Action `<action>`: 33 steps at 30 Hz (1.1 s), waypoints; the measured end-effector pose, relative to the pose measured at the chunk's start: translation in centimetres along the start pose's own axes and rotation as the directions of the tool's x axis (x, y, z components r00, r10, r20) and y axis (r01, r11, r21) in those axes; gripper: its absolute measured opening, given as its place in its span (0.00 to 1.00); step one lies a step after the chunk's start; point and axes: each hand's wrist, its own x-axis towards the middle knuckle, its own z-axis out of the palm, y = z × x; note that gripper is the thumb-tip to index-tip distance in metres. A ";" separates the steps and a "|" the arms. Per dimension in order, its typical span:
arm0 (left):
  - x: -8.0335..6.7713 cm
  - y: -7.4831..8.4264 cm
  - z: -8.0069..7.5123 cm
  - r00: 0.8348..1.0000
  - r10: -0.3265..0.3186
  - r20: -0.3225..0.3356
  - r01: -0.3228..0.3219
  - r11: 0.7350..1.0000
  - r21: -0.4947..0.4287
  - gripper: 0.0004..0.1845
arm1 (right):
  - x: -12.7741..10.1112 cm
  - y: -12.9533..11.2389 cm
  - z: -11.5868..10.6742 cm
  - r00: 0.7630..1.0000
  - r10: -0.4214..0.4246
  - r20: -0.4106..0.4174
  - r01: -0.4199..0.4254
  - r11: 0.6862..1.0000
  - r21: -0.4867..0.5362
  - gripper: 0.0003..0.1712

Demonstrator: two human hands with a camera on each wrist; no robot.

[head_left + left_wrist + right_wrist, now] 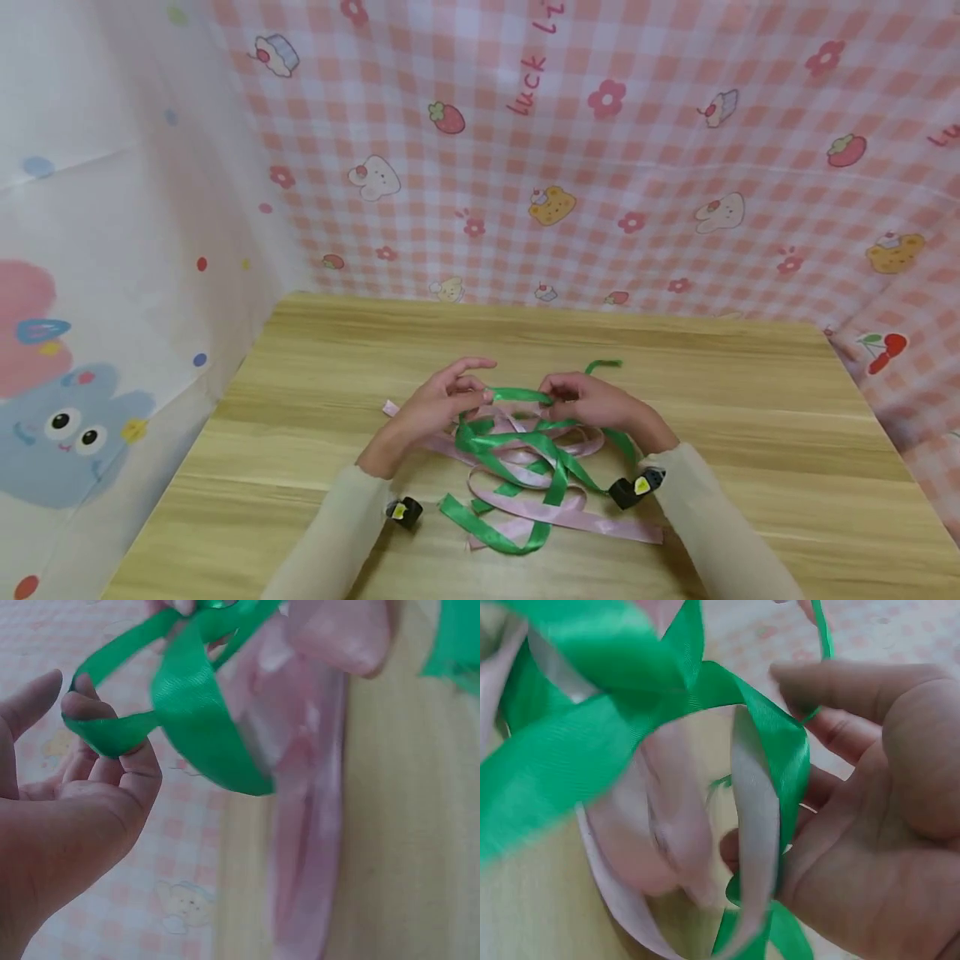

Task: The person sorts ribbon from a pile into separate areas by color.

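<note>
A green satin ribbon lies tangled with a pink ribbon on the wooden table. My left hand pinches a loop of the green ribbon between thumb and fingertips, just above the pile. My right hand holds the same green ribbon on the other side, its fingers curled round the strip, with the pink ribbon hanging beside it. A short length of green ribbon stretches between the two hands. One green end curls up behind the right hand.
Pink checked cloth with cartoon prints walls the table at the back and right. A white cloth with a blue bunny hangs on the left. Small black wrist cameras sit by each sleeve. Bare wood surrounds the ribbon pile.
</note>
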 end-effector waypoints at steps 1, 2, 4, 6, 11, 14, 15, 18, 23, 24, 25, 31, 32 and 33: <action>-0.2 0.4 -0.1 1.000 0.003 0.012 -0.003 1.000 0.000 0.24 | -0.4 -0.3 -0.1 1.000 -0.011 -0.007 0.011 1.000 0.015 0.05; -0.5 0.7 -0.2 1.000 0.008 0.026 -0.008 1.000 0.004 0.24 | -0.9 -0.6 -0.2 0.999 -0.030 -0.017 0.031 0.999 0.024 0.05; -1.0 1.6 -0.4 0.999 0.014 0.049 -0.015 1.000 0.022 0.24 | -1.8 -1.3 -0.6 0.995 -0.089 -0.043 0.090 0.996 0.026 0.05; -1.4 2.6 -0.5 0.997 0.030 0.076 -0.033 0.999 0.043 0.24 | -2.8 -2.1 -1.0 0.987 -0.151 -0.062 0.153 0.988 0.034 0.05; -2.0 5.1 -0.8 0.990 0.066 0.126 -0.084 0.986 0.144 0.23 | -5.2 -4.3 -2.1 0.944 -0.319 -0.086 0.319 0.948 -0.023 0.06; -2.4 6.7 -1.0 0.985 0.083 0.149 -0.111 0.976 0.188 0.23 | -6.6 -5.6 -2.5 0.928 -0.359 -0.100 0.357 0.933 -0.041 0.08; -2.6 7.2 -1.1 0.984 0.086 0.154 -0.116 0.973 0.199 0.23 | -7.0 -6.0 -2.6 0.924 -0.368 -0.105 0.366 0.930 -0.037 0.09; -3.2 8.2 -1.6 0.983 0.085 0.160 -0.120 0.968 0.222 0.23 | -8.3 -7.0 -3.1 0.910 -0.397 -0.119 0.400 0.916 0.000 0.10; -4.1 8.6 -3.0 0.984 0.098 0.150 -0.132 0.963 0.234 0.25 | -10.4 -7.6 -4.6 0.899 -0.402 -0.173 0.412 0.911 0.024 0.11; -4.3 8.6 -3.4 0.984 0.102 0.146 -0.135 0.963 0.233 0.26 | -10.9 -7.6 -4.9 0.901 -0.390 -0.191 0.400 0.916 0.019 0.11; -4.5 8.6 -3.7 0.986 0.100 0.136 -0.130 0.964 0.233 0.26 | -11.3 -7.6 -5.3 0.902 -0.381 -0.205 0.393 0.920 0.020 0.11; -5.8 8.3 -5.8 0.990 0.093 0.109 -0.115 0.967 0.228 0.29 | -13.6 -6.1 -7.2 0.884 -0.393 -0.252 0.417 0.907 0.051 0.14; -6.0 8.2 -6.1 0.989 0.095 0.110 -0.118 0.967 0.226 0.29 | -13.9 -5.7 -7.5 0.877 -0.409 -0.252 0.438 0.896 0.072 0.14; -6.3 8.1 -6.5 0.989 0.098 0.108 -0.120 0.968 0.221 0.29 | -14.2 -5.3 -7.7 0.868 -0.426 -0.253 0.461 0.882 0.096 0.15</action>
